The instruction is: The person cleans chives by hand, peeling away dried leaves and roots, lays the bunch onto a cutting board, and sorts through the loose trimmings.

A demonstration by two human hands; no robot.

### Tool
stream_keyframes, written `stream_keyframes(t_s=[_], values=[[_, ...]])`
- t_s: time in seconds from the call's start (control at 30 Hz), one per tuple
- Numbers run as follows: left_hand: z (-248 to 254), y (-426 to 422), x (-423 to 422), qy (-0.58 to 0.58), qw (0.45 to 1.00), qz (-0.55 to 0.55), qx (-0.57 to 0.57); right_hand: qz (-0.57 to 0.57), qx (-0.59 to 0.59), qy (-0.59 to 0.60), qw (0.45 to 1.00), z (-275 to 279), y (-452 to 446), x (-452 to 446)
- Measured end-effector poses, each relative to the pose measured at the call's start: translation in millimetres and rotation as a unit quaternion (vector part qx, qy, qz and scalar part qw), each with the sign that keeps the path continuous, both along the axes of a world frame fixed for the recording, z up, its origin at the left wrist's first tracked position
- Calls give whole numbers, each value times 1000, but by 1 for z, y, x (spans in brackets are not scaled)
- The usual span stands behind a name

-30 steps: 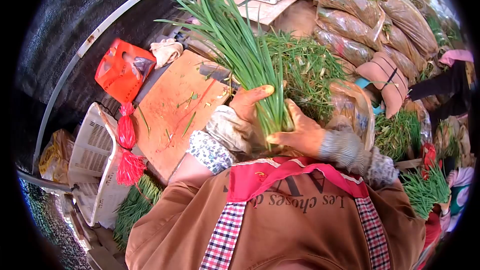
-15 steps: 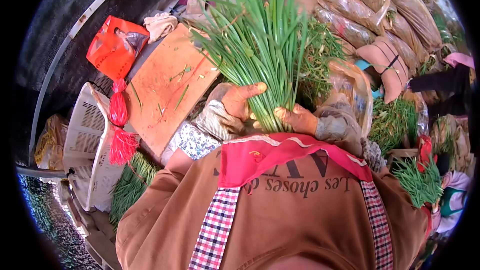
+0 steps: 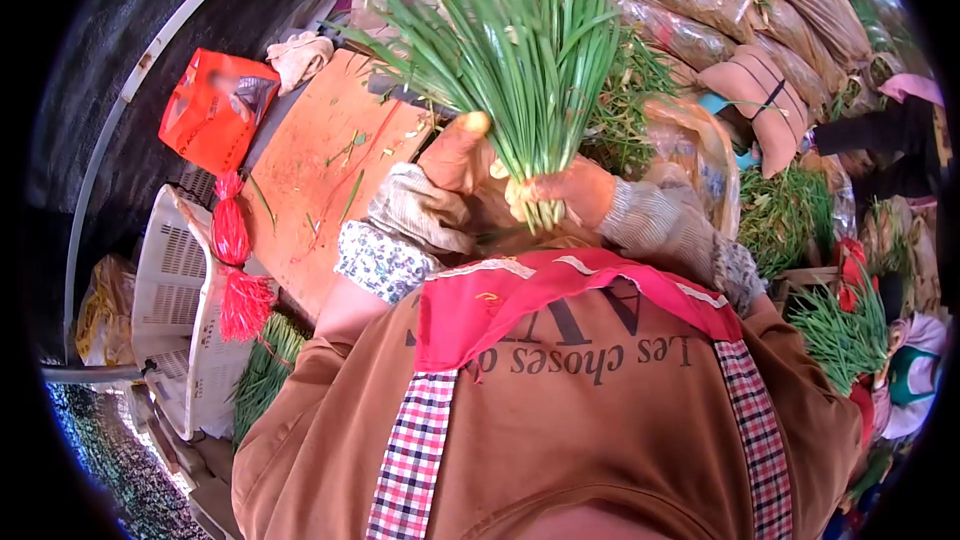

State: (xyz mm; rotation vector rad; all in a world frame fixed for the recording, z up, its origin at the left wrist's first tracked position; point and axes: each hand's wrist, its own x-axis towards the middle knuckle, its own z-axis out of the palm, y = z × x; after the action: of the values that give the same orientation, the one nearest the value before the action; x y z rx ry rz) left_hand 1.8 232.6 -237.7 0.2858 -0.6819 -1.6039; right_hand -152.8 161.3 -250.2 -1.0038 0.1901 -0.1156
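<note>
A thick bunch of green chives (image 3: 525, 60) stands upright in front of my chest, leaves fanning away from me and pale stem ends toward me. My right hand (image 3: 575, 190), in an orange-stained work glove, is wrapped round the stems near their base. Just left of the stems is my gloved left hand (image 3: 458, 162), its thumb raised and apart from the bunch. The left fingers are partly hidden, and the hand looks loosened from the stems.
An orange-brown board (image 3: 325, 165) with leaf scraps lies at left. Near it are a red bag (image 3: 210, 115), red strings (image 3: 240, 300) and a white crate (image 3: 175, 290). Loose greens (image 3: 785, 215) and filled plastic sacks (image 3: 690, 0) lie at right. Another person (image 3: 915, 370) is at the far right.
My left hand has come off the stems and moved left, thumb lifting. My right hand now wraps round the base; the bunch has shifted slightly toward me.
</note>
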Motion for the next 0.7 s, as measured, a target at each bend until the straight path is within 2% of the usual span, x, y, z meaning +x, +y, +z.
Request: stream_keyframes(t_s=[0.03, 0.07, 0.13, 0.2, 0.3, 0.4, 0.43, 0.53, 0.63, 0.67, 0.7], values=[[-7, -4, 3, -47, 997, -4, -69, -39, -50, 19, 998, -11, -6, 5], [-15, -2, -1, -39, 999, -15, -22, 30, -17, 19, 999, -13, -7, 8], [-25, 8, -9, -85, 992, -32, 85, 35, -63, 8, 997, -9, 11, 5], [-40, 0, -13, -37, 991, -121, 45, 93, -94, 1, 991, -24, 14, 8], [-20, 12, -22, 20, 992, -94, 87, 168, -120, 35, 978, -21, 4, 8], [-35, 8, -16, 25, 995, -77, 57, 107, -370, 60, 921, -8, 3, 2], [-34, 9, -15, 29, 995, -63, 69, 148, -545, 144, 813, 27, 4, -5], [-19, 11, -13, 39, 994, -19, 101, -41, -482, 280, 829, 78, 14, -25], [-18, 11, -10, 9, 985, -15, 170, -223, -483, 181, 827, 85, 10, -22], [-18, 9, -8, -9, 981, -17, 195, -274, -423, 62, 862, 78, 11, -8], [-18, 7, -9, -3, 982, -23, 189, -258, -362, 28, 895, 57, 3, 3]])
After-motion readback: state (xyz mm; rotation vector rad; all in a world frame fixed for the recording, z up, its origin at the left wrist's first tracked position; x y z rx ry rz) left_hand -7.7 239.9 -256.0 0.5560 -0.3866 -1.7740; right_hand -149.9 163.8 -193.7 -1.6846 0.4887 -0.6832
